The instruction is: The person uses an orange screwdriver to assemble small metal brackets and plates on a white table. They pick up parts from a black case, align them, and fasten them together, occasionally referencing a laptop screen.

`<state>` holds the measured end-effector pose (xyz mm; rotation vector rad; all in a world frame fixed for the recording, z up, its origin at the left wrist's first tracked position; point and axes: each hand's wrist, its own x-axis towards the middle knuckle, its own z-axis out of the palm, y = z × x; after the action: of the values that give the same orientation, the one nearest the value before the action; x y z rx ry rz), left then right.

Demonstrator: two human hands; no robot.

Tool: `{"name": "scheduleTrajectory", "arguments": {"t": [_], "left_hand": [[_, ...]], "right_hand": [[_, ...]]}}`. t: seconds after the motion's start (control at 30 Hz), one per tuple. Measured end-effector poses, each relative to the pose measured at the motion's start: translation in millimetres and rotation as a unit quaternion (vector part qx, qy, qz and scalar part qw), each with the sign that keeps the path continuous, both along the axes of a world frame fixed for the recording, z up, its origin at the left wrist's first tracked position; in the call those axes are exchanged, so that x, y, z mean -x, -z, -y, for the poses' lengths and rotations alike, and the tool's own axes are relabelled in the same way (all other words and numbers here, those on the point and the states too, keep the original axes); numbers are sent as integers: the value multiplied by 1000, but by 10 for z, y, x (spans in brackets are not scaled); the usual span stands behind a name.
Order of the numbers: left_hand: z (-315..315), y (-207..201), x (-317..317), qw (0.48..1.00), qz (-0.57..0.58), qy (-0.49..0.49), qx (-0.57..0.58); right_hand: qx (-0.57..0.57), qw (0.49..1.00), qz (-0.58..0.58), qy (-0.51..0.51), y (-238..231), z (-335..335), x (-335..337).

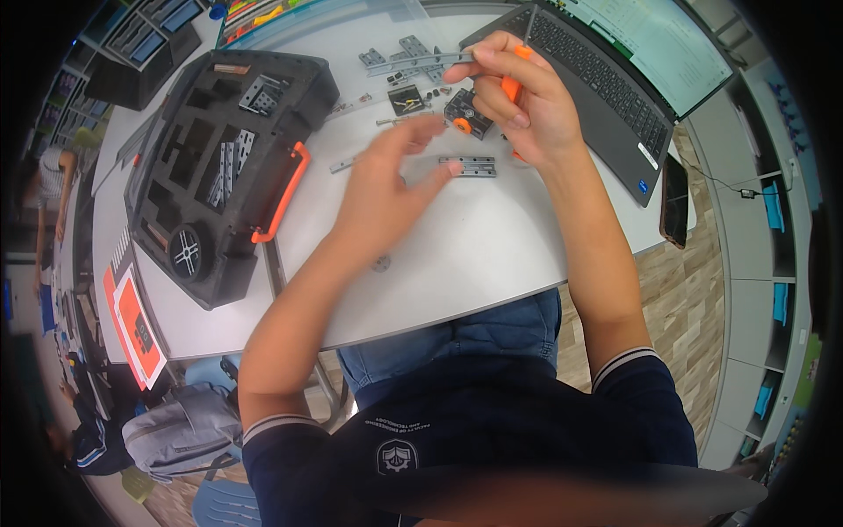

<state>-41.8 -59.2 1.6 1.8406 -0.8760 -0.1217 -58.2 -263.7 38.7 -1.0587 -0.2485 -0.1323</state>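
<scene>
Orange and dark: holding a slim tool [523, 54] tucked in the right hand [542, 110], while pinching the end of a thin grey metal bar [439, 59] in the same fingertips, above the table [492, 241]. Holding the left hand [379, 183] half-spread, blurred, by a slotted metal piece [474, 167]; cannot tell whether touching. Could drop or swing the bar through gripping only one end and crowding that hand with a tool; might scratch the nearby laptop [606, 132] with the tool's shaft, or scatter contents of a small black tray [395, 94] by a careless sweep. Can see lettering and a crest on the dark shirt [399, 455], inverted, and laptop stickers; cannot read the screen [654, 53].
</scene>
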Motion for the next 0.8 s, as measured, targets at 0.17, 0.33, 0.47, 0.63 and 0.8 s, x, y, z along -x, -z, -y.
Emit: {"name": "scheduleTrajectory", "arguments": {"t": [0.17, 0.33, 0.47, 0.63, 0.8], "left_hand": [[-55, -138, -128, 974, 48, -90, 201], [-199, -277, -241, 918, 332, -173, 129], [-260, -328, -265, 880, 422, -196, 98], [-319, -367, -296, 859, 456, -210, 96], [-376, -370, -324, 858, 458, -208, 103]], "right_hand": [[25, 999, -6, -26, -9, -17, 22], [56, 997, 24, -55, 9, -63, 18], [97, 994, 35, -28, -6, -96, 39], [135, 991, 22, 1, -74, -76, 68], [157, 986, 41, 45, -39, -102, 76]]}}
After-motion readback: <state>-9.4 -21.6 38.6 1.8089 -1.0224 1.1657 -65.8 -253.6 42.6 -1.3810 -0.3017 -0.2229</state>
